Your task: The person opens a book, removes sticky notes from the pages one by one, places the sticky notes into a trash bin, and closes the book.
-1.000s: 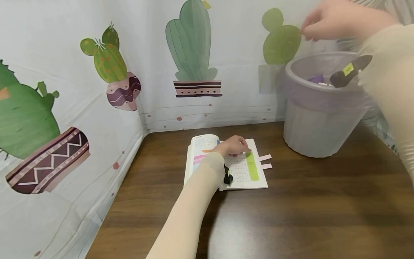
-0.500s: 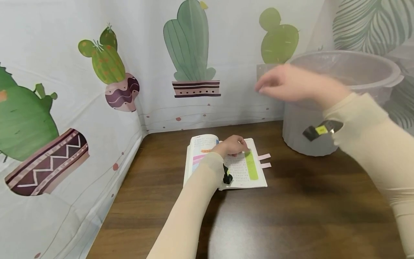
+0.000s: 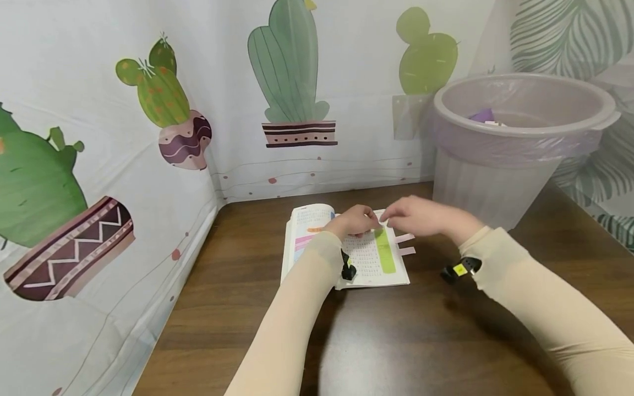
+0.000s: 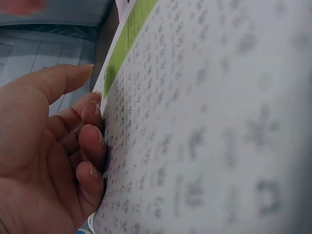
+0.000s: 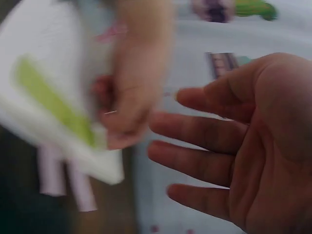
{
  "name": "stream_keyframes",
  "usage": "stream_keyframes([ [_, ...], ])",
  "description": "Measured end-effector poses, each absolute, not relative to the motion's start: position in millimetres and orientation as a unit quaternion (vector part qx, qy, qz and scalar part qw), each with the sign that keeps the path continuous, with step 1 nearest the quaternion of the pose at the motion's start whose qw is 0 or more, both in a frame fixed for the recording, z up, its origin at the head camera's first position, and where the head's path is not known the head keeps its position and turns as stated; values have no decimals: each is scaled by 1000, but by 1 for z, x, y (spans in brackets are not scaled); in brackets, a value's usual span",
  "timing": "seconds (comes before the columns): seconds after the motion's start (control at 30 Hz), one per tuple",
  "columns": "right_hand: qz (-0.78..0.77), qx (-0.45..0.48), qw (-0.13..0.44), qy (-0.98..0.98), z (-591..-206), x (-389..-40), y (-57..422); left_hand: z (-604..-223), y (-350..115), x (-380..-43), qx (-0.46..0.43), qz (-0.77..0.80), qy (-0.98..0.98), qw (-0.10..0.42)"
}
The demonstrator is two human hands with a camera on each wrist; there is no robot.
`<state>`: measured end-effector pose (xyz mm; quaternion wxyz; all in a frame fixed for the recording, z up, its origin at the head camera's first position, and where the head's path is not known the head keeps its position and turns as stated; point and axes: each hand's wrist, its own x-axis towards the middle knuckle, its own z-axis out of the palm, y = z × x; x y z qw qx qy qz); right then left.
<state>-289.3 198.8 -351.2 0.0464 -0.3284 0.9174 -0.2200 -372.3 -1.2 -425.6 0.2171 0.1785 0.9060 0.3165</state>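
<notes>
An open book (image 3: 366,269) with printed pages lies on the table. A green sticky strip (image 3: 385,253) runs down its right page, and two pink tabs (image 3: 407,251) stick out past the right edge. My left hand (image 3: 355,220) rests on the right page near the strip's top end. In the left wrist view its bent fingertips (image 4: 92,141) touch the paper, with the thumb apart from them. My right hand (image 3: 421,215) reaches in over the upper right corner, close to the left. The right wrist view shows its fingers (image 5: 195,163) spread, with nothing between them.
A pale bin (image 3: 490,192) with a thin plastic liner stands at the back right, holding something purple (image 3: 481,115). Behind the brown table (image 3: 238,308) hangs a white cloth (image 3: 366,66) printed with cacti. Orange and pink strips (image 3: 303,242) mark the left page.
My right hand has come down and leftward from above the bin to the book's upper right corner, beside my left hand. The left hand has stayed on the page.
</notes>
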Motion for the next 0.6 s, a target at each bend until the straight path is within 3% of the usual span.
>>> stream_keyframes([
  [0.37,-201,-261,103,938,-409,-268,190,-427,-1,-373,180,317,906,215],
  [0.6,-221,-243,80,941,-424,-262,188,-428,0,-372,180,302,913,207],
])
